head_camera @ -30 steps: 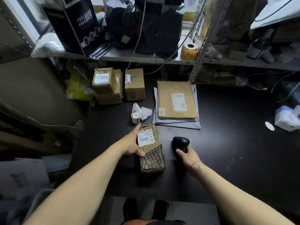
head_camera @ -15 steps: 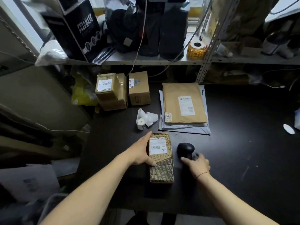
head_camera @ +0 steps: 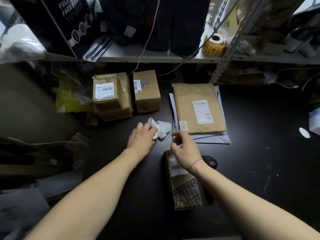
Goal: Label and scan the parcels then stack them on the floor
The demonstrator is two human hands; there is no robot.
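Note:
A small parcel [head_camera: 186, 193] in patterned brown wrap, with a white barcode label, lies on the black table [head_camera: 259, 153] below my right wrist. My left hand [head_camera: 141, 138] grips the small white label roll [head_camera: 155, 135], whose loose paper strip [head_camera: 162, 129] curls out to the right. My right hand [head_camera: 183, 148] hovers over the parcel's far end, thumb and forefinger curled close together; whether they pinch anything is unclear. The black scanner [head_camera: 210, 161] lies on the table just right of that wrist, not held.
Two stacked cardboard boxes [head_camera: 110, 96] and a third box [head_camera: 146, 91] stand at the back left. A brown labelled envelope [head_camera: 199, 108] lies on grey mailers at the back. Above hangs a metal shelf [head_camera: 155, 58] with a yellow sticker roll [head_camera: 214, 44] and cables.
My left hand left the parcel and moved forward onto the label roll. My right hand let go of the scanner and rose above the parcel's far end.

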